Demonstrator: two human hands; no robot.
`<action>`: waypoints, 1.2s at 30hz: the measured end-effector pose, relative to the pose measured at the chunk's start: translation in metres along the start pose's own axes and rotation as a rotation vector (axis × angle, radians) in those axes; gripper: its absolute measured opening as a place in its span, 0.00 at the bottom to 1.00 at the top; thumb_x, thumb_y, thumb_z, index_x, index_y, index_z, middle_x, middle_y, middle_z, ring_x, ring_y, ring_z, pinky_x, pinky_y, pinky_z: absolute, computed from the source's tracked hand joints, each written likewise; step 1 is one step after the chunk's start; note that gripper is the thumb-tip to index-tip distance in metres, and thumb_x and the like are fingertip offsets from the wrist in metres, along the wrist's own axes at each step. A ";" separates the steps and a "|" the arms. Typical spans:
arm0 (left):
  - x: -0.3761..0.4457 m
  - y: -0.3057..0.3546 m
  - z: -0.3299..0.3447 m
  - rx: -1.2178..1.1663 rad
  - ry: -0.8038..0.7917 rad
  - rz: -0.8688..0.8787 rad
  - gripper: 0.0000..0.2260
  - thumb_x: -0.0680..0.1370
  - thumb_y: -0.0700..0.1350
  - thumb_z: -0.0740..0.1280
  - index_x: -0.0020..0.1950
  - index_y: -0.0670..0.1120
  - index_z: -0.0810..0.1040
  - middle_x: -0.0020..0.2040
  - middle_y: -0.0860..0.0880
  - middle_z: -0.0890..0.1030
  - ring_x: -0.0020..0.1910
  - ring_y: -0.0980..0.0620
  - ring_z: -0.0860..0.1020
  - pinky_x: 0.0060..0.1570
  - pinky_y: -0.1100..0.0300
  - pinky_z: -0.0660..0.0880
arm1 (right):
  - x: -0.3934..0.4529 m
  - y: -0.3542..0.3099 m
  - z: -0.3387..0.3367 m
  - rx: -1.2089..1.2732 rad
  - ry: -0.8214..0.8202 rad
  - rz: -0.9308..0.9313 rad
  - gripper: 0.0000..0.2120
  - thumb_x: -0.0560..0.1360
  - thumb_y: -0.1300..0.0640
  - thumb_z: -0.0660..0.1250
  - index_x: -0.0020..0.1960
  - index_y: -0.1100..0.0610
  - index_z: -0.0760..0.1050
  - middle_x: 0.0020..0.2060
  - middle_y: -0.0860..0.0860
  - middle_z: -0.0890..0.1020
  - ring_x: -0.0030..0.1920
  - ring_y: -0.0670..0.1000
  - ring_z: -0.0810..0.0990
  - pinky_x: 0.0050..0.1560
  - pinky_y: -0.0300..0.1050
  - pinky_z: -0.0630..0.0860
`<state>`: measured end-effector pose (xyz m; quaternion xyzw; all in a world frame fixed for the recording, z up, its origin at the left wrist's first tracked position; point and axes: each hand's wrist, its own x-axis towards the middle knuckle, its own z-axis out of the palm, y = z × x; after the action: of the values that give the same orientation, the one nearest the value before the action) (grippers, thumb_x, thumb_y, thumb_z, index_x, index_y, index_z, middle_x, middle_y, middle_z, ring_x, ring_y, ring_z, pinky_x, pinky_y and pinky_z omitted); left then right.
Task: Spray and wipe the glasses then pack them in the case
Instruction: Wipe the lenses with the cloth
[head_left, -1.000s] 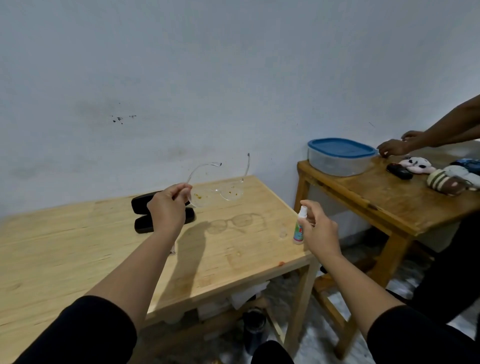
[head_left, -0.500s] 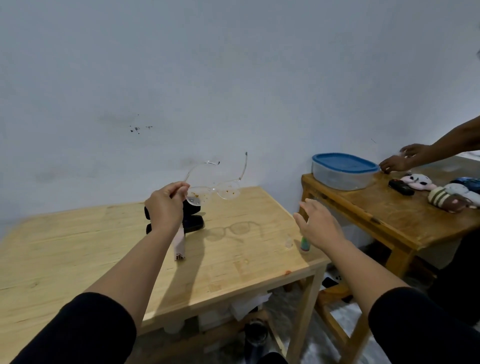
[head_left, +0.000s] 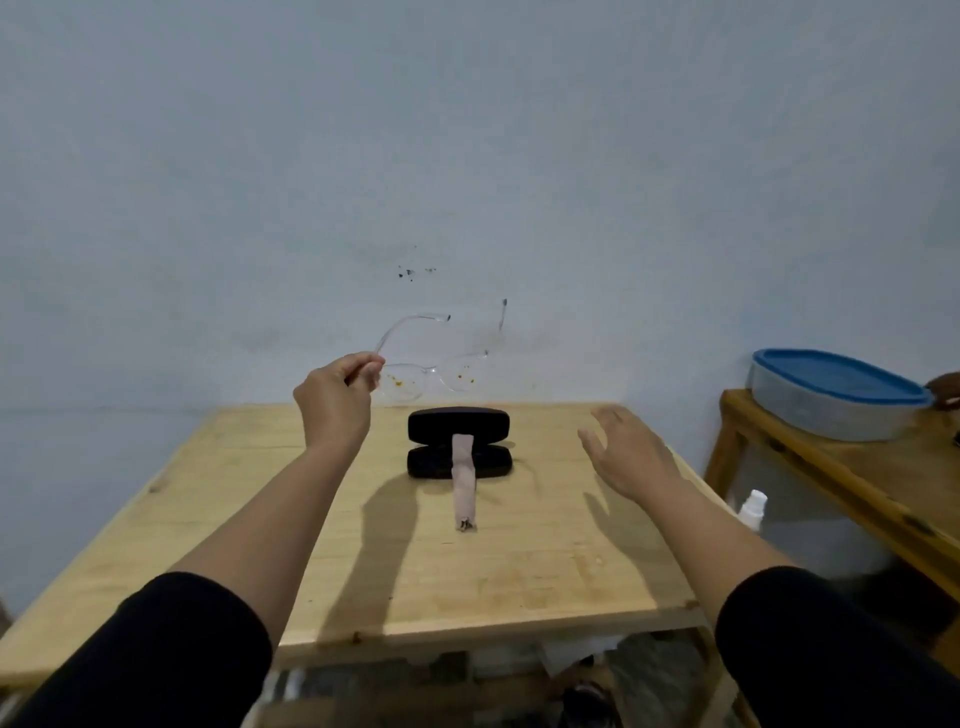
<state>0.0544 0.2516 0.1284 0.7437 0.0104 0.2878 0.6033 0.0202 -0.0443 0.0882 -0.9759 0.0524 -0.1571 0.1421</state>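
The table spreads under both hands. Ahead of them, between the two, lies the open case with a cloth draped out of it. The glasses, raised off the left hand's tips, look light, thin and brittle, lenses spotted; best held by the frame's corner. The left hand pinches that corner. The right hand hovers spread and empty.

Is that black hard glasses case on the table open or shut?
Open: the black hard glasses case shows two halves spread apart, a pinkish cloth strip draped across them.
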 end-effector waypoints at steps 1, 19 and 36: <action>0.005 -0.004 -0.009 0.014 0.018 -0.001 0.07 0.77 0.40 0.64 0.49 0.44 0.82 0.41 0.48 0.82 0.42 0.53 0.80 0.45 0.71 0.70 | 0.004 -0.010 0.009 0.010 -0.023 -0.019 0.24 0.80 0.48 0.53 0.72 0.59 0.62 0.72 0.56 0.64 0.72 0.54 0.62 0.68 0.48 0.62; 0.050 -0.090 -0.086 0.272 0.189 -0.125 0.07 0.77 0.41 0.64 0.48 0.46 0.82 0.40 0.49 0.82 0.35 0.66 0.78 0.50 0.78 0.66 | 0.055 -0.100 0.128 0.189 -0.226 -0.266 0.19 0.80 0.48 0.53 0.67 0.51 0.70 0.70 0.48 0.70 0.69 0.50 0.68 0.65 0.45 0.66; 0.060 -0.123 -0.065 0.215 0.157 -0.170 0.08 0.78 0.40 0.64 0.51 0.43 0.82 0.43 0.48 0.82 0.42 0.52 0.81 0.38 0.85 0.64 | 0.063 -0.091 0.136 0.400 -0.184 -0.364 0.14 0.75 0.58 0.64 0.58 0.56 0.79 0.48 0.49 0.79 0.52 0.48 0.74 0.52 0.36 0.66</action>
<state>0.1165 0.3642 0.0489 0.7755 0.1514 0.2901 0.5399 0.1289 0.0684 0.0090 -0.9319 -0.1690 -0.0979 0.3056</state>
